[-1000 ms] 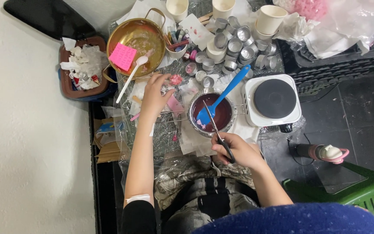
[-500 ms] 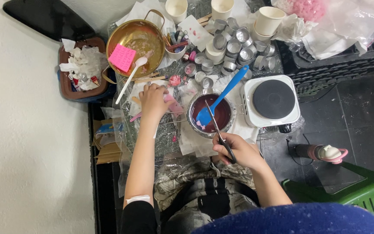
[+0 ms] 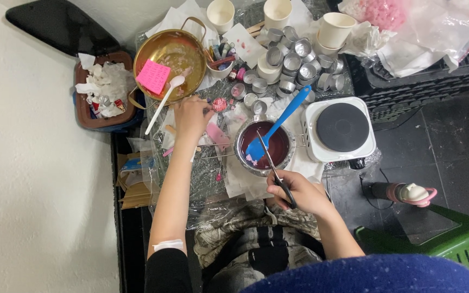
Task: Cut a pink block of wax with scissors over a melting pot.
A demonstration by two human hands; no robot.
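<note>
Steel scissors [image 3: 272, 163] over pot [image 3: 243, 158] rim

Square pink sticky note [image 3: 153, 76] inside brass pan [image 3: 149, 50]

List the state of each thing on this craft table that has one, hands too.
Pot: holds dark red liquid
Spatula: blade rests in the pot
Scissors: gripped, blades over the pot
Right hand: shut on scissors
Left hand: fingers down on the table
Hot plate: bare
Brass pan: holds a pink note

Home craft corner, hotplate [image 3: 342, 127], tealight cups [image 3: 294, 61], tiled floor [image 3: 451, 146]
</note>
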